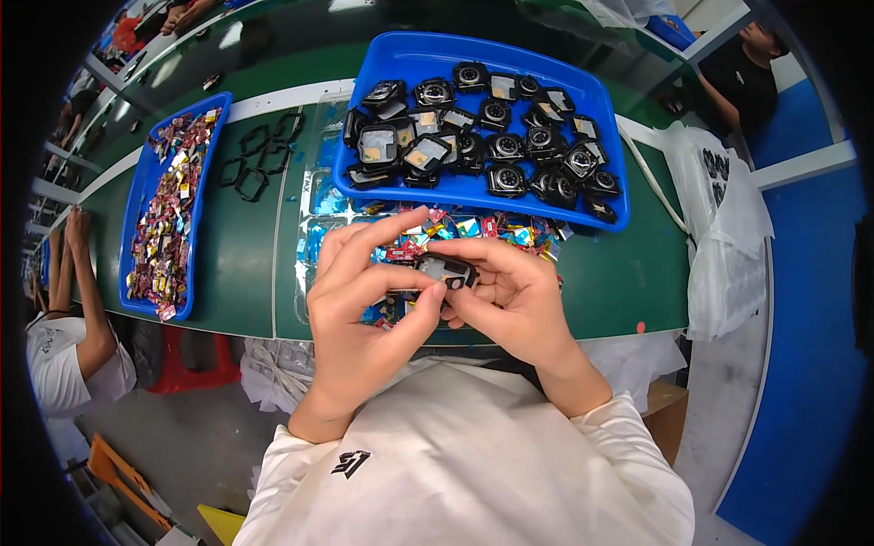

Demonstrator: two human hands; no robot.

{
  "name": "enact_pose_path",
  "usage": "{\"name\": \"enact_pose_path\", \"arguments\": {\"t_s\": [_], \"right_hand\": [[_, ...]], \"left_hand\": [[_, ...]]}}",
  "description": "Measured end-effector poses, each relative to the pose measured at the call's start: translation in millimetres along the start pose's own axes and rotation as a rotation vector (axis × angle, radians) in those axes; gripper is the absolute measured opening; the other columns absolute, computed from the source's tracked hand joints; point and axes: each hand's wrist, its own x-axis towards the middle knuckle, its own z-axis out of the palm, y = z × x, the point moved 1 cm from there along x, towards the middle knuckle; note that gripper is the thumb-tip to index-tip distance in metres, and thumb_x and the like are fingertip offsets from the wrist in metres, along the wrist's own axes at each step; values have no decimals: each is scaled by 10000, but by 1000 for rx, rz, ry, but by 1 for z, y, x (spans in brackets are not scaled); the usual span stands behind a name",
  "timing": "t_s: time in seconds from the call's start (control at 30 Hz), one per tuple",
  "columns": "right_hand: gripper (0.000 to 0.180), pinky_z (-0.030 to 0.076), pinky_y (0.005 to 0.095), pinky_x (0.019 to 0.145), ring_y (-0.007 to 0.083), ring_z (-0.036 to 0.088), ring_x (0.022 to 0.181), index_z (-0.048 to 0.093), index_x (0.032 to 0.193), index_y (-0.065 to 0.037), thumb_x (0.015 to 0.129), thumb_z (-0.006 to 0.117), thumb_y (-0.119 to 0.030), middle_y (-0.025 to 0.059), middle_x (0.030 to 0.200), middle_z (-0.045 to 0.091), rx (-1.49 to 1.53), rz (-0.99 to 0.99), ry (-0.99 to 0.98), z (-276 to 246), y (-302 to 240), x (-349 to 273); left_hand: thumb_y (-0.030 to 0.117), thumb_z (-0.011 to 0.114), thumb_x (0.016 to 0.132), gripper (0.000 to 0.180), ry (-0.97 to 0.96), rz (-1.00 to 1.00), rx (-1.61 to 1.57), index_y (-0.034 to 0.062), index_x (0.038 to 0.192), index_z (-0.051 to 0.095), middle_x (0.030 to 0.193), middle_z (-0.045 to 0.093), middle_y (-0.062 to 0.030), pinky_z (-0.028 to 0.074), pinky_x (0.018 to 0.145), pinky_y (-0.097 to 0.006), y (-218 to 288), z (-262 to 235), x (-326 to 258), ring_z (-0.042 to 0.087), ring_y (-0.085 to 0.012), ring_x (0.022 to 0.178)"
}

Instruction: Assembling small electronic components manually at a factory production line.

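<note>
A black smartwatch case (445,267) with a pale inside is held in front of me, over the near edge of the bench. My right hand (517,300) grips it by its right side, with thumb and fingers closed round it. At its left near corner, my left hand (360,300) pinches thumb and index finger together; whatever is between the tips is too small to make out. The other left fingers are raised. Under both hands lie many small circuit boards (469,226) with red, blue and yellow parts, partly hidden by the hands.
Beyond my hands, a blue tray (596,91) holds many black watch cases. A narrower blue tray (130,227) at left holds small boards. Several black frames (250,182) lie between them on the green bench (241,282). At right hangs a white plastic bag (724,246). Other people work nearby.
</note>
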Motion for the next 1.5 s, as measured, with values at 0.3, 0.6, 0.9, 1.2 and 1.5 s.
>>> {"name": "enact_pose_path", "arguments": {"t_s": [0.3,0.6,0.9,1.2,1.5], "right_hand": [[339,482,184,555,48,607,643,602,1161,1,824,604,46,43,850,649,-143,-4,13,0,-2,-2],[337,493,197,553,77,635,654,603,1169,-4,832,617,8,79,878,674,-153,-3,37,0,-1,-4],[327,495,205,553,92,641,673,600,1170,3,843,606,1,98,911,667,-170,4,42,1,4,-3],[248,517,219,593,117,645,690,650,1092,5,856,577,-13,140,953,690,-334,-242,162,1,2,-2],[207,457,174,521,26,567,631,676,1038,-5,840,616,-26,55,875,686,-193,-159,214,-5,2,-3]], "left_hand": [[28,716,657,82,-7,5,86,38,733,688,1103,658,-102,408,863,-355,-4,2,2,544,-243,961],[20,701,694,82,-27,-29,16,35,774,696,1092,665,-93,413,842,-324,-8,5,-1,552,-227,947],[18,701,692,73,3,-46,56,33,763,691,1052,676,-85,420,832,-322,-9,7,-3,561,-223,929],[-9,734,642,162,77,68,204,27,797,702,1016,685,-87,458,748,-305,-1,14,-8,578,-220,845],[-20,754,642,175,92,37,150,9,807,702,818,668,-76,442,629,-264,3,4,-17,583,-184,710]]}}
